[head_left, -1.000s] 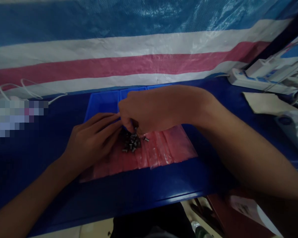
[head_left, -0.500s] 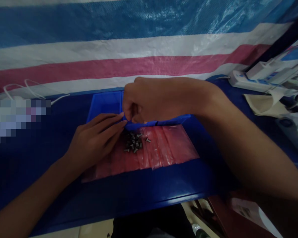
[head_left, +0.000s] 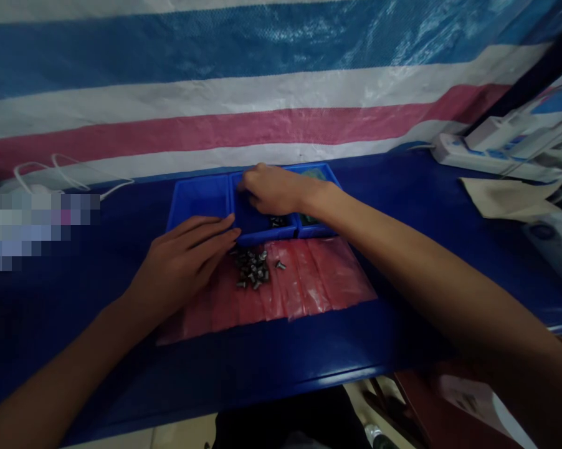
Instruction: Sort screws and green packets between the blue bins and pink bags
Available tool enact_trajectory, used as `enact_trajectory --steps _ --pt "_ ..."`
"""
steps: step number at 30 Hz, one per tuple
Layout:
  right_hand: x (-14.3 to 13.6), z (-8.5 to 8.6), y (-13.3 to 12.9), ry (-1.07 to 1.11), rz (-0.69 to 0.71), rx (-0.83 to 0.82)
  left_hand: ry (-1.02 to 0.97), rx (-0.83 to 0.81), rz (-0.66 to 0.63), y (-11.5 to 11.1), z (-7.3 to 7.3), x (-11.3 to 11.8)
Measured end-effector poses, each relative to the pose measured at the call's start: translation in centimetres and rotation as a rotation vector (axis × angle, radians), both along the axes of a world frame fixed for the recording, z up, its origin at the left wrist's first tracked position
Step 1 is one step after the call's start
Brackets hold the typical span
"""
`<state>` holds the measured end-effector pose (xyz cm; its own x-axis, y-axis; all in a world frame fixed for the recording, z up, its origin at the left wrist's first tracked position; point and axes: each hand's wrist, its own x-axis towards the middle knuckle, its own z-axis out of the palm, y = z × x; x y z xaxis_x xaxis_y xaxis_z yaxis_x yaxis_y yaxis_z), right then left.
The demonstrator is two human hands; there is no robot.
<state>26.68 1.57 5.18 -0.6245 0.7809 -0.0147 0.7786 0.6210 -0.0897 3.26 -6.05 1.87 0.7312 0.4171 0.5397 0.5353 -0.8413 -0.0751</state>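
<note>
My left hand (head_left: 182, 255) lies with its fingers stretched out over the left part of a red plastic bag (head_left: 304, 274), fingertips near the front wall of the blue bins. Beside those fingertips, a pile of small dark metal screws (head_left: 253, 268) sits on the bag, with one loose screw (head_left: 280, 265) to its right. Reaching into the middle blue bin (head_left: 265, 237), my right hand (head_left: 276, 190) has its fingers curled; the fingertips and anything between them are hidden. Some small dark screws (head_left: 277, 221) show in that bin below the hand.
A blue bin (head_left: 199, 187) stands to the left, and a right-hand bin (head_left: 330, 168) holds a greenish plastic bag (head_left: 314, 174). Behind hangs a striped sheet (head_left: 215, 131). A white power strip (head_left: 472, 156) and brown paper (head_left: 496, 196) lie at right; white cables (head_left: 70, 174) at left.
My right hand has gone from above the front of the middle bin down and back into it, and its forearm has dropped lower. My left hand has hardly moved.
</note>
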Motion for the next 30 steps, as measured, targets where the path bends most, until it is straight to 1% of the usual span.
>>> enact_trajectory --steps 4,7,10,13,15,17,20,21,22,25,26,30 --pt "0.2 0.0 0.0 0.009 0.012 -0.024 -0.024 -0.011 0.003 0.0 0.0 0.1" --pt "0.4 0.4 -0.1 0.010 0.015 -0.057 -0.008 -0.029 0.029 0.2 -0.2 -0.1" --pt "0.6 1.2 -0.4 -0.008 0.033 -0.100 -0.015 -0.080 0.026 0.3 -0.4 0.0" --pt "1.1 2.5 -0.7 0.022 0.033 -0.109 -0.006 -0.047 -0.009 0.4 -0.3 0.2" --pt "1.8 3.6 -0.8 0.066 -0.022 -0.063 0.002 -0.016 -0.009 0.4 -0.2 0.3" --pt "2.7 4.5 -0.8 0.085 -0.107 0.004 -0.009 -0.012 -0.007 0.3 -0.1 0.5" --pt "3.7 5.2 -0.7 0.053 -0.254 0.075 -0.029 -0.017 -0.017 0.3 0.0 0.6" --pt "3.9 5.3 -0.7 0.040 -0.295 0.044 -0.035 -0.017 -0.016 0.3 0.0 0.6" --pt "4.0 5.3 -0.7 0.030 -0.322 -0.020 -0.038 -0.019 -0.013 0.4 0.0 0.5" --pt "3.7 5.2 -0.7 0.029 -0.320 -0.251 -0.031 -0.052 0.009 0.5 0.1 0.3" --pt "3.5 5.1 -0.8 0.034 -0.312 -0.285 -0.029 -0.062 0.008 0.5 0.1 0.3" --pt "3.1 5.4 -1.1 0.010 -0.317 -0.297 -0.043 -0.097 -0.033 0.7 0.4 0.2"
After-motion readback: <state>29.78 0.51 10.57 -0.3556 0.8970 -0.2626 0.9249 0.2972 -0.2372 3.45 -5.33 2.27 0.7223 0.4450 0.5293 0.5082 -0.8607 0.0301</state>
